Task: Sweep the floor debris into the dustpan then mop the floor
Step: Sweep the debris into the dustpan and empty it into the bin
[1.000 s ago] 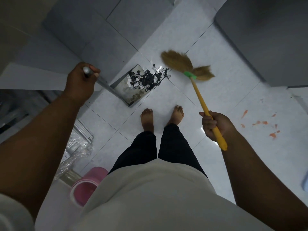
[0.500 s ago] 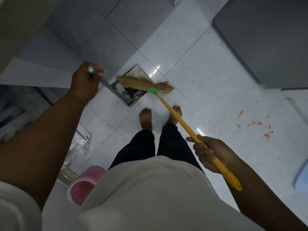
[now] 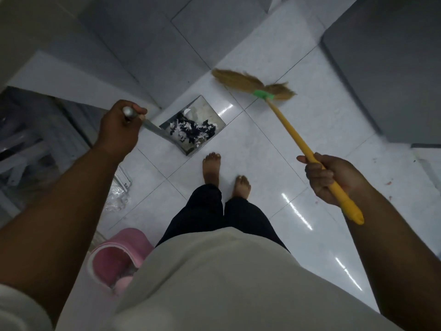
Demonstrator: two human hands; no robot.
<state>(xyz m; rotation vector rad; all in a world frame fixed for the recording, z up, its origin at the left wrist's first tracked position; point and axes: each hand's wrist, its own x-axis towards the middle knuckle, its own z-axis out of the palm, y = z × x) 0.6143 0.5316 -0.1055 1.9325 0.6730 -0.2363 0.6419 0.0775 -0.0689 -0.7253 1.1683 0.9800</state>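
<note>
A metal dustpan (image 3: 205, 109) rests on the white tiled floor ahead of my bare feet, with black and white paper scraps (image 3: 191, 131) piled inside it. My left hand (image 3: 119, 126) grips the top of its long metal handle (image 3: 149, 125). My right hand (image 3: 331, 179) holds the yellow stick of a straw broom (image 3: 290, 131). The broom's bristle head (image 3: 238, 78) with a green collar is off to the right of the dustpan, beyond it.
A pink bin (image 3: 117, 258) stands low on the left by my leg. A clear plastic bag and metal rack (image 3: 119, 187) lie at the left. A grey cabinet (image 3: 386, 56) fills the upper right. Small orange stains (image 3: 390, 182) mark the floor at the far right.
The broom swept left over the dustpan mouth, pushing the scraps in, then swung back out to the right. The scraps now lie inside the pan. My left hand kept its grip.
</note>
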